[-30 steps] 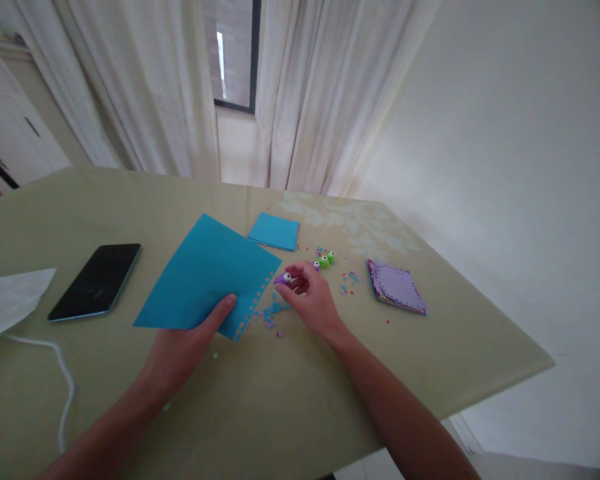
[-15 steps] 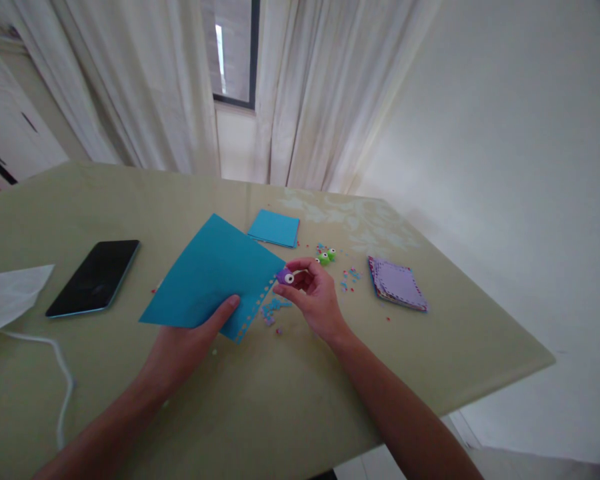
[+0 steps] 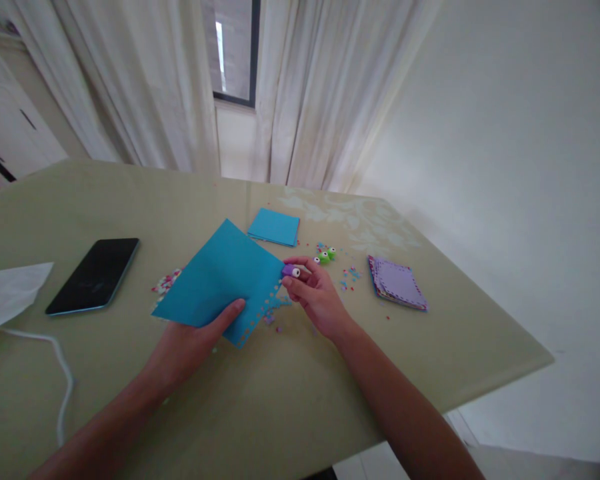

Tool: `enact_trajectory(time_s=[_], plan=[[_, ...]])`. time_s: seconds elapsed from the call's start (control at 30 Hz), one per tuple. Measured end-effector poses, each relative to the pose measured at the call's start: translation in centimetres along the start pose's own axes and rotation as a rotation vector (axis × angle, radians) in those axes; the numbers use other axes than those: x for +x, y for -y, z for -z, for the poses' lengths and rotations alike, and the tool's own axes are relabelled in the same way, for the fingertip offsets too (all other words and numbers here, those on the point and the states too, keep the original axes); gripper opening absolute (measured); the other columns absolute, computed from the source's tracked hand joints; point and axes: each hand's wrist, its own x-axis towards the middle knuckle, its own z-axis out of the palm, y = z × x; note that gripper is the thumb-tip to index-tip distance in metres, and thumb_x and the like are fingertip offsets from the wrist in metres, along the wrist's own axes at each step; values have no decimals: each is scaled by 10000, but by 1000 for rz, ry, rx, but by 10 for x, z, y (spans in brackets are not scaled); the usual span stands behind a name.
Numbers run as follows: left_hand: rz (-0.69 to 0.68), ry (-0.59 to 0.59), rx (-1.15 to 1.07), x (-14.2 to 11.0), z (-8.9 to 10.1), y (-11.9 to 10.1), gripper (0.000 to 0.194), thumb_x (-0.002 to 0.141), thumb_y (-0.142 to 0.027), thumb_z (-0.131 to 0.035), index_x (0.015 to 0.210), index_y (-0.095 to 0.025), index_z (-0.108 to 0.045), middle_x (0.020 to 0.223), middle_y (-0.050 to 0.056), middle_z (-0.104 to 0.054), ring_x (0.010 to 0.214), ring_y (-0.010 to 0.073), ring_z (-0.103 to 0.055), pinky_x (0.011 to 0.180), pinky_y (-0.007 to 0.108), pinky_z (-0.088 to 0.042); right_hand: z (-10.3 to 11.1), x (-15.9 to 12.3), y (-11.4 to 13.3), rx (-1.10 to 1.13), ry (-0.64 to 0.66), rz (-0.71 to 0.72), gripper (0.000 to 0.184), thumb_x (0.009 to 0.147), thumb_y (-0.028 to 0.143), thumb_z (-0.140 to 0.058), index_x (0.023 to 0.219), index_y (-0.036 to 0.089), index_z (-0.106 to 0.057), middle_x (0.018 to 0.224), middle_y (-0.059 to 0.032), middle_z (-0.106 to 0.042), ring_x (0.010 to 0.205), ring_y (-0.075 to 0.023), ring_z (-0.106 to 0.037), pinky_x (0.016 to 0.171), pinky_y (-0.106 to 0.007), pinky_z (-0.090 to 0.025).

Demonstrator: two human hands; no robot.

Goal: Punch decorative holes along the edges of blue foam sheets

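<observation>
Between tablet (image 3: 96, 275) and card stack (image 3: 400, 284), left hand (image 3: 193, 337) grips blue paper (image 3: 223, 273), partly hiding confetti (image 3: 165, 283); right hand (image 3: 320, 299) grips purple punch (image 3: 289, 271).

Blue sheet (image 3: 220, 277) farther right than 1 second ago, confetti pile (image 3: 165, 281) now in view

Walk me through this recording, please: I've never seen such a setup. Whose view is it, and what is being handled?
There is no machine here, only a person's two bare hands, seen by one camera worn on the head, looking forward and down. The left hand holds a blue sheet with a row of small holes along one edge. The right hand pinches a small purple object with an eye at that edge. On the table lie a blue paper stack, a lilac-topped stack, green objects with eyes, scattered bits, a dark-screened device and a white cable.
</observation>
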Motion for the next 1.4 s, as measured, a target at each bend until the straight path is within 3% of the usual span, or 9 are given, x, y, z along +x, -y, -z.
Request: enact_trajectory(time_s=[0.17,0.27,0.43,0.57,1.03,1.4], plan=[[-2,11,32,2,2,4,425,858,-526,-736,1207,-284,-748,1328,92,-763,1372,345,-626,1221,526,-438,2,3,-1,58,-19,-64,424,717,508,-927,1008,240,-776,829,13,-704,638,-107,-553,603,-256,-428],[-3,49,38,3,2,5,422,856,-509,-739,1213,-284,-744,1300,94,-776,1343,338,-651,1211,520,-453,3,4,-2,45,-41,-88,443,673,498,-954,983,223,-796,800,11,-706,621,-106,-531,594,-263,-411],[-9,-15,36,2,-1,3,457,863,-526,-725,1246,-276,-726,1346,64,-755,1404,346,-597,1246,534,-401,2,4,-3,18,-44,-102,406,641,490,-970,880,216,-788,741,24,-667,604,-104,-475,575,-265,-372],[-20,26,50,1,0,1,403,852,-512,-725,1190,-293,-756,1306,69,-773,1359,345,-637,1228,520,-433,1,1,-1,31,-3,-140,408,660,493,-963,847,207,-741,742,25,-673,570,-88,-441,534,-250,-321],[-6,-25,24,-1,1,-5,441,864,-528,-717,1236,-293,-751,1374,62,-742,1388,351,-605,1265,546,-370,3,2,-2,61,-1,-142,396,664,473,-970,875,207,-766,814,8,-712,621,-95,-498,587,-254,-381],[-43,18,69,6,3,4,441,847,-543,-722,1206,-290,-757,1212,77,-807,1342,343,-650,1212,529,-453,1,0,-2,87,42,-157,396,662,486,-976,829,195,-766,723,28,-637,625,-95,-491,587,-250,-361]])
